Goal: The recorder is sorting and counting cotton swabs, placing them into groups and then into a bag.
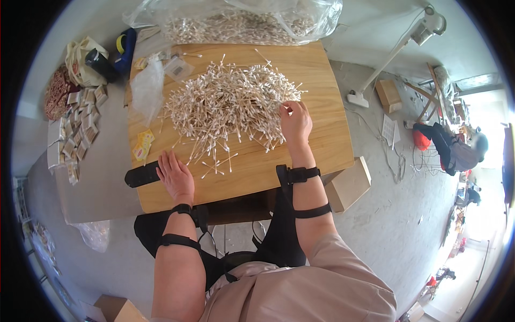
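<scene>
A wide heap of loose cotton swabs (230, 102) with white tips and pale sticks covers the middle of the wooden table (322, 137). At the heap's right edge, my right hand (296, 122) pinches a cotton swab between thumb and finger, though little of the swab shows. My left hand (176, 174) lies on the table near its front left, fingers stretched out. Its fingertips touch or slightly overlap a flat black object (142, 175), perhaps a phone, that juts past the table's left edge. Several swabs lie scattered between the left hand and the heap.
A large clear bag of swabs (236, 27) stands at the far edge. Yellow printed packets (143, 144) and clear plastic (147, 91) lie left. Many small packs (80, 129) sit on a grey surface farther left. Cardboard box (348, 185) stands right; a person (464, 153) is farther off.
</scene>
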Motion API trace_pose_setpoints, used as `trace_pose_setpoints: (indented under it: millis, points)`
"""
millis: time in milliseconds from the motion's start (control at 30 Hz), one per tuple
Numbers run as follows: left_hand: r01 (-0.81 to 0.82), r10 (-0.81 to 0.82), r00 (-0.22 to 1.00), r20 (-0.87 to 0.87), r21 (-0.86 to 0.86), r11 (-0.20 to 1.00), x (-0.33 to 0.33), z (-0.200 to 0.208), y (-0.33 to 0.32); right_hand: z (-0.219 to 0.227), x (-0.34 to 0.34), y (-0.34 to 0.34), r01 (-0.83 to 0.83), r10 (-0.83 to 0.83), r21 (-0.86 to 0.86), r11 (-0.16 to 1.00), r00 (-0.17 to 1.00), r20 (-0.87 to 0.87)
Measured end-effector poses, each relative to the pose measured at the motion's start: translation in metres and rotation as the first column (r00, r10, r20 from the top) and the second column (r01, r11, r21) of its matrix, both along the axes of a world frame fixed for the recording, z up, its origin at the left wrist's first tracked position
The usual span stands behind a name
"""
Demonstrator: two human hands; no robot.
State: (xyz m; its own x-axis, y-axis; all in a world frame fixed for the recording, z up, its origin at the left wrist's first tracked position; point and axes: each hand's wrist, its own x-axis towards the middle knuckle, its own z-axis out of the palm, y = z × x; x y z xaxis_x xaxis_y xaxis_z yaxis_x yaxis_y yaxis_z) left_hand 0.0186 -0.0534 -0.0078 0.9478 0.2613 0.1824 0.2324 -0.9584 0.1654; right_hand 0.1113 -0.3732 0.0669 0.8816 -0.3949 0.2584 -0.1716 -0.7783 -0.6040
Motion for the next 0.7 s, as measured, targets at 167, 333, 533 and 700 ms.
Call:
trace_pose_setpoints:
  millis: [167,333,533,700]
  points:
    - [-0.003,0.003,1.0,-0.015,0.007,1.0,0.0,0.0,-0.001,-0.001,0.005,0.007,-0.023,0.023,0.014,1.0,1.0,0.013]
    - [-0.003,0.003,1.0,-0.019,0.01,1.0,0.0,0.001,-0.001,-0.003,0.006,0.007,-0.085,0.086,-0.038,0.996,0.996,0.034]
    - [-0.009,0.009,1.0,-0.019,-0.004,1.0,0.0,0.002,0.0,-0.008,0.011,0.007,-0.093,0.098,-0.078,0.993,0.994,0.057]
    - [0.0,0.0,1.0,-0.018,0.003,1.0,0.0,0.001,-0.001,-0.011,0.013,0.006,-0.084,0.097,-0.106,0.991,0.988,0.119]
